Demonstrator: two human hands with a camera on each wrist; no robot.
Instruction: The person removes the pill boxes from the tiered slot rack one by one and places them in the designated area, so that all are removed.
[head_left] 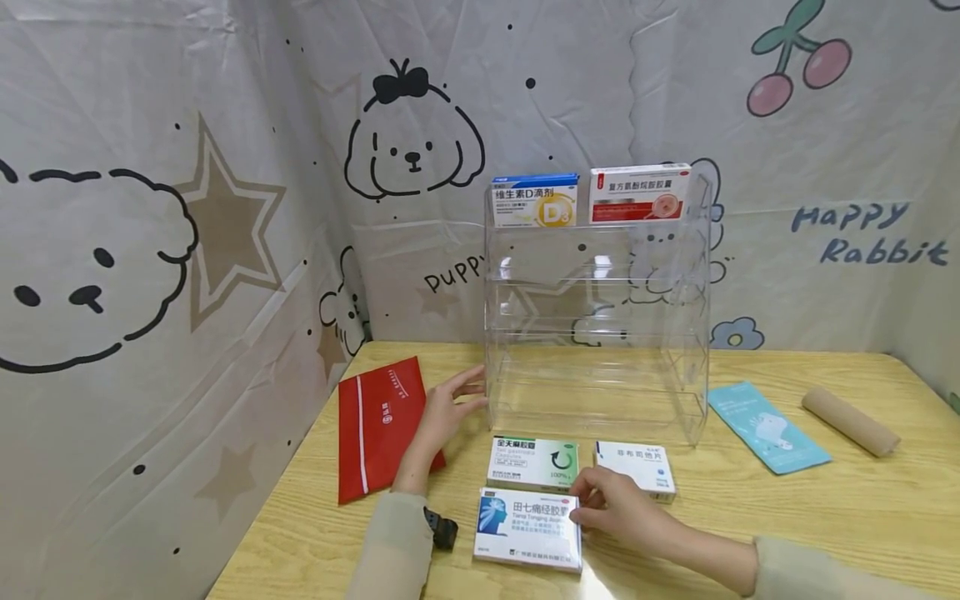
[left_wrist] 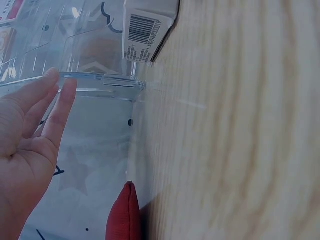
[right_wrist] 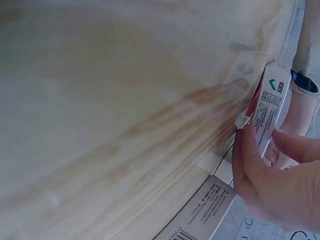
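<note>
My left hand (head_left: 444,412) reaches to the lower left side of a clear acrylic display rack (head_left: 598,367). In the left wrist view, its fingers (left_wrist: 62,112) are fairly straight, with the tips at the rack's edge. With thumb and fingers, my right hand (head_left: 626,512) pinches the right end of a white and blue medicine box (head_left: 525,533). The right wrist view shows that box's printed end panel (right_wrist: 268,107) between them. Just behind it lies a green and white medicine box (head_left: 528,462). Another white medicine box (head_left: 637,468) lies behind the right hand.
On the rack's top tier stand a vitamin D box (head_left: 534,202) and a red and white medicine box (head_left: 639,196). A red pouch (head_left: 382,425) lies at left on the wooden table (head_left: 300,517). At right are a turquoise packet (head_left: 768,427) and a brown roll (head_left: 851,421).
</note>
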